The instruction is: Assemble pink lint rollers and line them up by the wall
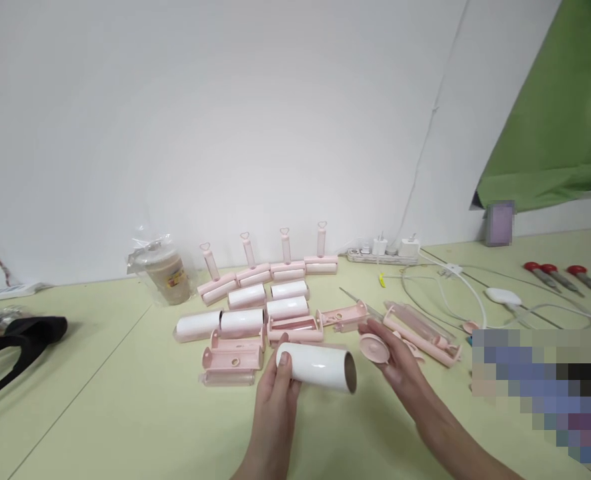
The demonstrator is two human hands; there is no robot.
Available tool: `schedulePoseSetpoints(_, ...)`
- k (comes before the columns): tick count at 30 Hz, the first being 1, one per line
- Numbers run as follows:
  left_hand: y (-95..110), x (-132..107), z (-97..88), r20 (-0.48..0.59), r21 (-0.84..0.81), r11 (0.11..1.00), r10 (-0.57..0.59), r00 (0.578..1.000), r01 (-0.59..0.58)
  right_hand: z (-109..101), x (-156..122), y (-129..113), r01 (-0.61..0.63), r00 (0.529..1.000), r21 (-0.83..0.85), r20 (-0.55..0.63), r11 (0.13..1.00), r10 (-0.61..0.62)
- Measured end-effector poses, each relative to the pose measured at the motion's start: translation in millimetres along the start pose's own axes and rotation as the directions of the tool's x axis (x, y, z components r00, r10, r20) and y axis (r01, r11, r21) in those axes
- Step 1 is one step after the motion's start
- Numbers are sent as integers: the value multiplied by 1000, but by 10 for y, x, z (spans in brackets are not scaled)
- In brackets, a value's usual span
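Note:
My left hand (275, 397) is closed around the near-left end of a white lint roller refill (320, 367), a tube whose dark open end faces right. Between the fingers of my right hand (400, 373) is a round pink end cap (374, 348), apart from the tube's open end. Pink roller housings (233, 360) and a pink holder (295, 330) lie just beyond and left of my left hand. More white refills (243, 323) rest behind them. Past my right hand lie a clear-and-pink handle part (420, 327) and another pink housing (345, 315).
Several assembled pink lint rollers (320, 265) lean along the wall. A bagged cup (168, 273) stands at left, near a black strap-like object (35, 327). At right are a power strip (383, 256), white cables (475, 293) and red-handled tools (555, 272).

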State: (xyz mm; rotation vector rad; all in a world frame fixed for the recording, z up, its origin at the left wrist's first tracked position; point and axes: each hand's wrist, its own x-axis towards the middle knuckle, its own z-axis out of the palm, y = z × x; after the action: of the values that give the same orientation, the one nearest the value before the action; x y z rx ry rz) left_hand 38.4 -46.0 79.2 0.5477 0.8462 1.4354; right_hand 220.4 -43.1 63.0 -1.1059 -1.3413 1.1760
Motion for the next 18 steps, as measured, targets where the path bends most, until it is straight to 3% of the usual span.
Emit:
schedulePoseSetpoints(2, -54, 49, 120, 8, -122, 992, -13, 1000, 13, 1, -29, -25, 282, 959, -297, 116, 912, -258)
schedulePoseSetpoints(4, -135, 87, 204, 24, -204, 979, -23, 999, 28, 39, -66, -63, 536, 843, -432, 314, 725, -436)
schedulePoseSetpoints(6, -213, 107, 234, 27, -258, 964, -52, 998, 57, 84, -85, -86, 647, 762, -483, 387, 590, -519)
schedulePoseSetpoints(8, -264, 105, 219, 19, -287, 954, -89, 996, 90, 117, -83, -73, 656, 752, -513, 381, 554, -538)
schedulePoseSetpoints(13, -248, 39, 158, 11, -326, 935, -145, 989, 141, 153, -85, 56, 660, 744, -497, 329, 563, -582)
schedulePoseSetpoints(16, -213, 21, 137, 61, -346, 913, -206, 977, 215, 128, -114, 71, 651, 753, -464, 296, 601, -587)
schedulePoseSetpoints(18, -200, 24, 124, 114, -352, 894, -253, 961, 277, 91, -132, 37, 671, 735, -450, 299, 589, -609)
